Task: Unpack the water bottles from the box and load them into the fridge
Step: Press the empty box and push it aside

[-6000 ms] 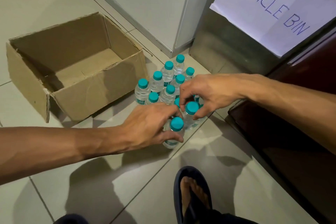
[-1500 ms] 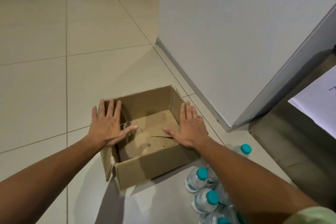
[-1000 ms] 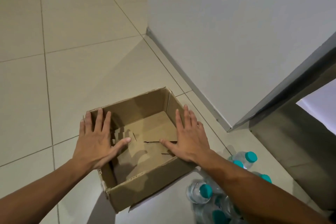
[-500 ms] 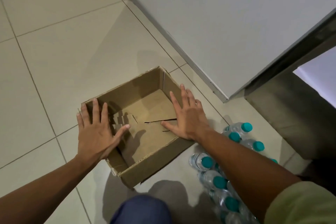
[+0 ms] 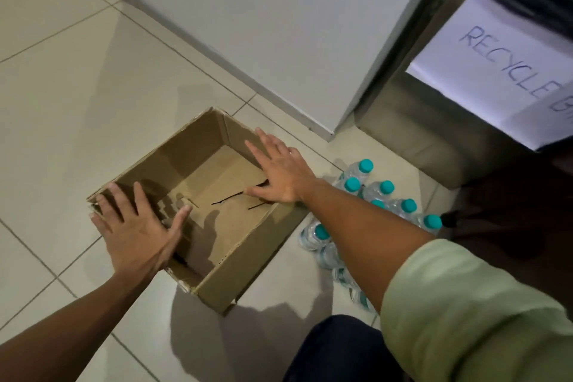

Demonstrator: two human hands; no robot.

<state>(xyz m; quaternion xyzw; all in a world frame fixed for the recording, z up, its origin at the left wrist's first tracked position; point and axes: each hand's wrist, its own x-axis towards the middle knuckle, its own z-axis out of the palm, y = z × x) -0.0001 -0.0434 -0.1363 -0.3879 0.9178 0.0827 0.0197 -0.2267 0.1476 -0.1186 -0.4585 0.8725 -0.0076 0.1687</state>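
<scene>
both hands lie flat and released, left hand [image 5: 136,236] on the box [image 5: 198,205] wall at 8 o'clock, right hand [image 5: 279,170] at 2. bottles [image 5: 366,205] stand at 4; press evenly, sliding the box aside.

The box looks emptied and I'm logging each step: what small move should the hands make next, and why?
Probably lift the box aside. It holds no bottles, and the left hand and right hand lie flat on opposite walls. The water bottles stand on the floor beside it, not yet loaded.
</scene>
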